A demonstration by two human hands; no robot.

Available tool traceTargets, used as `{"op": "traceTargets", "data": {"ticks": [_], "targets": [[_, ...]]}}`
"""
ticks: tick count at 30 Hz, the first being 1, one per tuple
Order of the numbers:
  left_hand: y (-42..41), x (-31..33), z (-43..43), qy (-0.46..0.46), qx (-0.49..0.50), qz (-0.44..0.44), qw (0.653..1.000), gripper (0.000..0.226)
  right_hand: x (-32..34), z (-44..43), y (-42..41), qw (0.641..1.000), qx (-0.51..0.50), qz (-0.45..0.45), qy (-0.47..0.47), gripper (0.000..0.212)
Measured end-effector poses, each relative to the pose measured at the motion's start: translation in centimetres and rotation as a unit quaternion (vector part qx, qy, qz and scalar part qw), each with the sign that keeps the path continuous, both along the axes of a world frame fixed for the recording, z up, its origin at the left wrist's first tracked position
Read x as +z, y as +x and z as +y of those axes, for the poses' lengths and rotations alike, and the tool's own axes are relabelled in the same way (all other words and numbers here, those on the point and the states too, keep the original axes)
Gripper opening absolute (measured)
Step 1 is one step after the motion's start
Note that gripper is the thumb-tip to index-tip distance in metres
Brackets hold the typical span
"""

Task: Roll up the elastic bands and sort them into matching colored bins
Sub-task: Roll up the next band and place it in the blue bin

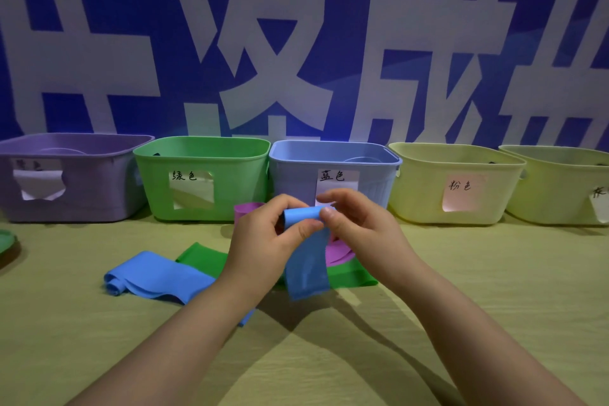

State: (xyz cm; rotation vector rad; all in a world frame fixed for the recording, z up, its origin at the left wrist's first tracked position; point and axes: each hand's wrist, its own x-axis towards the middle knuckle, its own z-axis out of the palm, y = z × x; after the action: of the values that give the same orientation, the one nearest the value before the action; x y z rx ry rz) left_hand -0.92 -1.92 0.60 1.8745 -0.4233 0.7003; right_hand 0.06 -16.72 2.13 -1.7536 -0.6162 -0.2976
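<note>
Left hand (260, 241): raised above the middle of the worktop (461, 306); its grip is closed, with thumb and fingers pinched on the rolled top of the held blue band (306, 264).
Right hand (359, 227): raised just beside the left hand; its grip is closed too, with thumb and forefinger pinched on the right end of the same roll.
Held blue band: its upper end is wound into a short tube between both hands, in front of the blue bin (293, 175). The rest hangs straight down. Whether the lower end touches the worktop cannot be told.
Second blue band (158, 280): laid flat on the worktop, left of centre, with its left end loosely curled. Its right part is hidden by the left forearm.
Green band (204, 259): laid flat across the middle of the worktop, behind the second blue band and passing under both hands.
Pink band (339, 252): seen on the green band, below the right hand, and mostly hidden.
Pink loop (245, 209): seen behind the left hand, near the gap between the green bin (237, 181) and the blue bin. Whether it belongs to the pink band cannot be told.
Bins: five are lined up along the far edge, from left to right the purple bin (92, 188), the green bin marked 绿色, the blue bin marked 蓝色, a yellow bin (418, 188) marked 粉色, and a second yellow bin (553, 188) whose label is cut off.
Left edge: a green object (5, 237) is only partly shown.
Backdrop: a blue banner (99, 26) with large white characters is hung behind the bins.
</note>
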Motion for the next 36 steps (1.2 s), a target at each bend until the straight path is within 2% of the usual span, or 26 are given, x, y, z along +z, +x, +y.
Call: {"op": "traceTargets", "data": {"ticks": [5,11,17,18,21,22,25,30,33,36], "targets": [[0.01,-0.07,0.08,-0.034,-0.033,0.025,0.999,0.033,0.09,0.01,-0.08,1.0,0.001,-0.009,-0.012,0.016],[0.27,-0.31,-0.1,-0.044,-0.061,0.017,0.997,0.034,0.01,-0.34,0.34,0.995,-0.069,-0.022,-0.065,0.033],[0.09,-0.34,0.02,0.011,-0.028,-0.024,0.999,0.015,-0.05,-0.37,0.48,0.996,-0.065,0.04,-0.055,0.048],[0.09,-0.34,0.1,0.015,-0.021,-0.028,0.999,0.014,-0.04,-0.33,0.39,0.997,-0.054,0.045,-0.043,0.045],[0.01,-0.13,0.19,-0.012,-0.01,-0.013,1.0,0.023,0.2,-0.1,-0.15,0.999,-0.002,0.037,0.021,0.01],[0.06,-0.08,0.22,-0.028,-0.006,-0.004,1.0,0.024,0.2,-0.05,-0.2,0.999,0.004,0.027,0.02,0.008],[0.14,0.06,0.26,-0.045,-0.003,0.001,0.999,0.023,-0.07,0.08,0.05,1.0,-0.005,-0.007,-0.003,0.021],[0.25,-0.25,0.06,-0.034,-0.029,0.012,0.999,0.023,-0.23,-0.24,0.31,0.997,-0.063,-0.018,-0.05,0.015],[0.58,-0.65,-0.02,-0.011,-0.022,0.01,1.0,0.025,-0.18,-0.45,0.45,0.993,-0.092,-0.021,-0.074,0.025],[0.47,-0.63,0.02,0.011,-0.012,-0.002,1.0,0.017,-0.05,-0.31,0.24,0.994,-0.082,-0.019,-0.063,0.036]]}}
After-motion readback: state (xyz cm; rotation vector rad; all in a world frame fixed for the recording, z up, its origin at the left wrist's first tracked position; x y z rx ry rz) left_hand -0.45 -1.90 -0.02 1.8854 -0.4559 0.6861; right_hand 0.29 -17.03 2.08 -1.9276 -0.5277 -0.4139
